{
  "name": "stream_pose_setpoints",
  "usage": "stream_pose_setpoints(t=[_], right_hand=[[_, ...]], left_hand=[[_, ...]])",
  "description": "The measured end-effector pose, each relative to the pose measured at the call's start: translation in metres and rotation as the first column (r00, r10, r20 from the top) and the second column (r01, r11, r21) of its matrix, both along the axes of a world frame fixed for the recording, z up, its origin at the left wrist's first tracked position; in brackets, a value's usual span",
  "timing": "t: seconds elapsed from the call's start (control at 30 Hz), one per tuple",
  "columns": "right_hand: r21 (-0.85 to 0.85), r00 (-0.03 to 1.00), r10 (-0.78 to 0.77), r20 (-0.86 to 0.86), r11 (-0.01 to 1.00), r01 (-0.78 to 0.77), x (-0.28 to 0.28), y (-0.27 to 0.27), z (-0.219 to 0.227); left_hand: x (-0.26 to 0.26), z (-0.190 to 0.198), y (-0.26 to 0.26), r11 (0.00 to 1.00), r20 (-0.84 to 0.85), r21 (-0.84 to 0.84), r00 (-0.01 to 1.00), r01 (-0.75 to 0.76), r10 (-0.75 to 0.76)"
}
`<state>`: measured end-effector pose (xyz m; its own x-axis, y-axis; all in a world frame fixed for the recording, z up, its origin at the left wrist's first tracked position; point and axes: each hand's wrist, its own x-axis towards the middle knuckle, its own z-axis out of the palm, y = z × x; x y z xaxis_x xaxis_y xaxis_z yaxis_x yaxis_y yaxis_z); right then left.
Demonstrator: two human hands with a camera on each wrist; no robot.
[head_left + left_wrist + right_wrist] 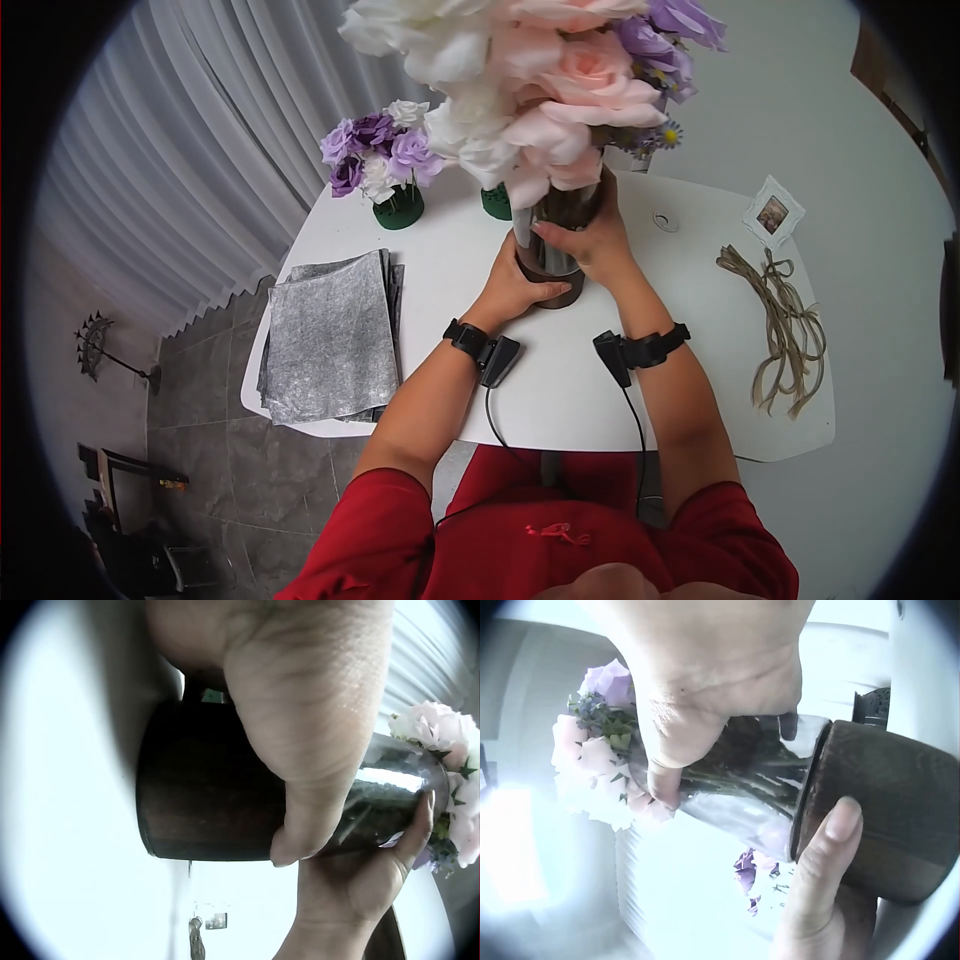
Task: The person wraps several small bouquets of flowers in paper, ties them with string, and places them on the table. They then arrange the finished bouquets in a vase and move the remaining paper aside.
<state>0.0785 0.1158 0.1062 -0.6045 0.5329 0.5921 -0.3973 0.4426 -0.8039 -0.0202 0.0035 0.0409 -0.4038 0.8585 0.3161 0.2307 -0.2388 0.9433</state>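
Note:
A glass vase with a dark brown base holds a large bouquet of white, pink and purple flowers. My left hand grips the brown base from the left, its thumb across the front. Higher up, my right hand curls round the glass part from the right. Green stems show through the glass in the right wrist view. In the head view the blooms hide the top of the vase. The far fingers of both hands are largely hidden behind it.
Grey felt-like sheets lie at the table's left. Behind stand a purple and white arrangement in a green pot and another green pot. At the right are a white picture frame, tan cords and a small ring.

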Motion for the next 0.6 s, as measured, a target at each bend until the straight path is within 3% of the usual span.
stream_pose_setpoints(t=[0.03, 0.13, 0.27, 0.33, 0.37, 0.43, 0.5, 0.53, 0.57, 0.6], right_hand=[[-0.001, 1.000, -0.004, -0.001, 1.000, 0.004, -0.001, -0.001, -0.001], [0.107, 0.976, -0.219, -0.009, 0.970, 0.219, -0.002, -0.013, -0.003], [0.188, 0.931, -0.349, 0.110, 0.927, 0.325, 0.008, -0.020, 0.010], [0.355, 0.919, -0.327, 0.220, 0.904, 0.237, 0.018, -0.014, 0.021], [0.357, 0.919, -0.330, 0.216, 0.903, 0.240, 0.025, -0.011, 0.027], [0.280, 0.849, -0.182, 0.496, 0.959, 0.041, 0.041, -0.006, 0.044], [0.248, 0.833, -0.142, 0.534, 0.969, 0.007, 0.047, 0.001, 0.047], [0.158, 0.860, -0.043, 0.508, 0.986, -0.044, 0.045, 0.009, 0.041], [0.070, 0.880, 0.055, 0.472, 0.993, -0.100, 0.043, 0.015, 0.034], [0.071, 0.881, 0.052, 0.470, 0.993, -0.096, 0.041, 0.016, 0.032]], left_hand=[[0.001, 0.000, 0.001, 0.999, 0.025, 0.027, 0.999, 0.024, -0.025], [0.001, -0.001, 0.000, 0.995, 0.076, 0.079, 0.995, 0.062, -0.069], [-0.006, -0.010, 0.002, 0.995, -0.026, 0.085, 0.998, 0.054, -0.052], [-0.002, -0.004, 0.001, 0.994, -0.049, 0.095, 0.997, 0.059, -0.055], [0.002, -0.002, 0.000, 0.986, 0.047, 0.156, 0.997, 0.048, -0.056], [0.005, -0.001, -0.002, 0.975, 0.139, 0.218, 0.988, 0.033, -0.065], [0.002, -0.010, 0.001, 0.964, -0.051, 0.260, 0.996, -0.055, 0.071], [-0.001, -0.017, 0.002, 0.964, -0.054, 0.259, 0.996, -0.052, 0.068], [-0.004, -0.023, 0.003, 0.975, -0.119, 0.177, 0.980, -0.135, 0.158], [-0.003, -0.021, 0.003, 0.969, -0.191, 0.101, 0.952, -0.224, 0.240]])
